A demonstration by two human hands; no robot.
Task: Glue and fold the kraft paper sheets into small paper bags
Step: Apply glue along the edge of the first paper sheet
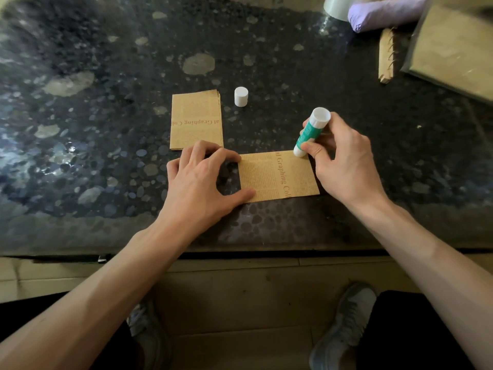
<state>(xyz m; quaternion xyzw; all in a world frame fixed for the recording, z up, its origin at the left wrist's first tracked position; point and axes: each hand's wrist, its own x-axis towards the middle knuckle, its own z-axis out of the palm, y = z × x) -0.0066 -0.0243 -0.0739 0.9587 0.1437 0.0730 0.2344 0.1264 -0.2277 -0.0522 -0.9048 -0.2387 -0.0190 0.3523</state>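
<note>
A single kraft paper sheet [277,177] with red printed lettering lies flat on the dark speckled table [106,129] near its front edge. My left hand [202,180] presses the sheet's left edge down with fingertips and thumb. My right hand [344,161] grips a green and white glue stick [310,132], uncapped, with its tip down on the sheet's far right corner. A small stack of the same kraft sheets [197,120] lies just behind my left hand. The glue stick's white cap [241,96] stands upright to the right of that stack.
At the back right lie a folded lilac umbrella [384,14], a roll of clear tape [337,6], a strip of brown paper pieces [386,57] and a large kraft-coloured box [450,49]. My shoes [346,327] show below the table edge.
</note>
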